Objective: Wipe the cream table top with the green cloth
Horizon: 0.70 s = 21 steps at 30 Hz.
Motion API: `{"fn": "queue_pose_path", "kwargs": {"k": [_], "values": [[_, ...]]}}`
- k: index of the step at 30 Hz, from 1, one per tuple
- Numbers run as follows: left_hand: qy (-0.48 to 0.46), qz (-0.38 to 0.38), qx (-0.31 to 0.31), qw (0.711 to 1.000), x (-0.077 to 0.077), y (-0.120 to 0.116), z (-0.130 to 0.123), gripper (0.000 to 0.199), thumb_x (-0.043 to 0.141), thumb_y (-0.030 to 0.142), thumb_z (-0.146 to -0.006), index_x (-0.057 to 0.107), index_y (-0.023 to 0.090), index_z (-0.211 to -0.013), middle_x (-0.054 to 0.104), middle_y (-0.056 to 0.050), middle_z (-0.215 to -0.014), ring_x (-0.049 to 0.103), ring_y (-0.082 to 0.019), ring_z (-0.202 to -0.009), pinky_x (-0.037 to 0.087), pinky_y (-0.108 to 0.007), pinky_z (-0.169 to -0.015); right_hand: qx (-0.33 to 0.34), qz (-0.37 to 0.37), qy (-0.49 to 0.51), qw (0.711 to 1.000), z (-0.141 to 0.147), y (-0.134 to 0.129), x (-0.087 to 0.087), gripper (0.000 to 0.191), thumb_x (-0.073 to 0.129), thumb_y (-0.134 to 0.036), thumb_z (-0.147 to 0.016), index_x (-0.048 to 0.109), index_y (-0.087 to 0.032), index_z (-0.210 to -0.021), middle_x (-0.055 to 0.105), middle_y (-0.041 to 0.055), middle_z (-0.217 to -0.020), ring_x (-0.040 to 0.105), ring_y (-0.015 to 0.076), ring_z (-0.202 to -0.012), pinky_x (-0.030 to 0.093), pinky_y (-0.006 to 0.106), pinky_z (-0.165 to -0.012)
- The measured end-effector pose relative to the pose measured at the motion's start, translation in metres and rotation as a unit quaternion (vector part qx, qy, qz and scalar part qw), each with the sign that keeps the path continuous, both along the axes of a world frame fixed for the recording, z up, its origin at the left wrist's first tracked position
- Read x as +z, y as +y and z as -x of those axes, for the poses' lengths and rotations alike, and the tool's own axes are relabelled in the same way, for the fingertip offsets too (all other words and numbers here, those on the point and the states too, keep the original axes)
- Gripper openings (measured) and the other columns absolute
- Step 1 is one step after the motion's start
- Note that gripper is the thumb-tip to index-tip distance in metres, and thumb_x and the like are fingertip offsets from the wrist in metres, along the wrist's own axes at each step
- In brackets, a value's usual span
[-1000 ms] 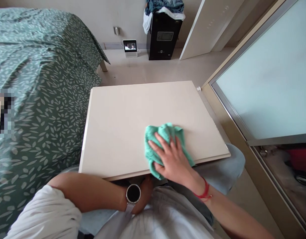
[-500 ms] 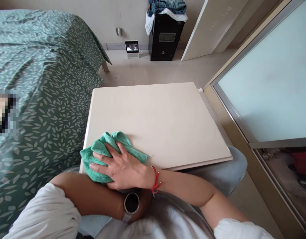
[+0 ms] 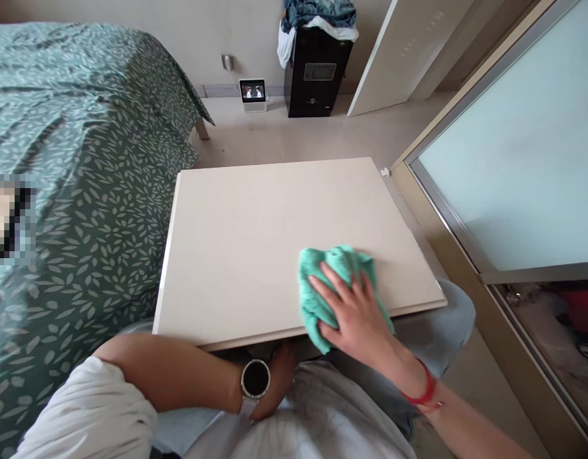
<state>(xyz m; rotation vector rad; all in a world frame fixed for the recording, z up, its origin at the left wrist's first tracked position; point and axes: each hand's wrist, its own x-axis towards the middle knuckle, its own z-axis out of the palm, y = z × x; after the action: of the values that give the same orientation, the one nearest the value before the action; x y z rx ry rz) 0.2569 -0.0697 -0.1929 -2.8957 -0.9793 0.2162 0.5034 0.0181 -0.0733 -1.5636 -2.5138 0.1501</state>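
My right hand (image 3: 358, 319) presses a green cleaning cloth (image 3: 310, 268) against the near right part of a cream tabletop (image 3: 255, 223). Its fingers are spread over the cloth, which bunches beneath them and hangs a little over the near edge. A red string bracelet (image 3: 425, 386) circles that wrist. My left hand (image 3: 280, 379) is low in front of my body, just below the table's near edge. Its fingers are mostly hidden, so I cannot tell what they hold. A round-faced watch (image 3: 255, 378) is on the left wrist.
A bed with a green leaf-patterned cover (image 3: 116, 185) stands to the left. Sliding frosted-glass panels (image 3: 513, 153) run along the right. Beyond the table are a small screen (image 3: 253, 92), a black cabinet (image 3: 317, 76) topped with clothes (image 3: 320, 14), and a door (image 3: 408, 57).
My right hand has slid the green cloth from the table's near left corner to its near right side. The left hand has stayed in about the same place and is now less covered.
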Motion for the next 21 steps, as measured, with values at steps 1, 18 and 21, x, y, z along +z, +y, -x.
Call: {"fn": "queue_pose_path", "kwargs": {"k": [1, 18, 21], "values": [[0.026, -0.011, -0.032, 0.999, -0.01, -0.005, 0.004, 0.018, 0.103, 0.029, -0.095, 0.1, 0.021, -0.111, 0.097, -0.011, -0.111, 0.094, -0.029, -0.11, 0.078, -0.04, -0.11, -0.039, -0.017, -0.011, 0.999, -0.021, -0.007, -0.003, 0.081, 0.07, -0.043, -0.116, 0.062, -0.033, -0.196, 0.061, 0.0176, -0.199, 0.063, 0.0577, -0.169, 0.049, 0.089, -0.139], [0.094, -0.08, -0.1, 0.987, -0.05, -0.029, 0.014, 0.032, 0.077, 0.018, -0.105, 0.103, 0.029, -0.12, 0.099, -0.009, -0.118, 0.093, -0.028, -0.121, 0.073, -0.041, -0.125, -0.251, -0.006, -0.017, 0.968, -0.119, 0.116, -0.003, 0.062, 0.057, -0.053, -0.122, 0.076, -0.017, -0.168, 0.056, 0.0328, -0.195, 0.069, 0.0637, -0.162, 0.06, 0.086, -0.126], [0.097, -0.079, -0.103, 0.987, -0.054, -0.031, 0.016, 0.031, 0.082, 0.02, -0.103, 0.103, 0.032, -0.121, 0.099, -0.008, -0.118, 0.093, -0.03, -0.121, 0.074, -0.045, -0.124, -0.271, 0.023, -0.014, 0.962, -0.116, 0.18, 0.005, 0.067, 0.066, -0.055, -0.119, 0.072, -0.019, -0.177, 0.048, 0.0311, -0.202, 0.066, 0.0642, -0.167, 0.059, 0.088, -0.127]]}}
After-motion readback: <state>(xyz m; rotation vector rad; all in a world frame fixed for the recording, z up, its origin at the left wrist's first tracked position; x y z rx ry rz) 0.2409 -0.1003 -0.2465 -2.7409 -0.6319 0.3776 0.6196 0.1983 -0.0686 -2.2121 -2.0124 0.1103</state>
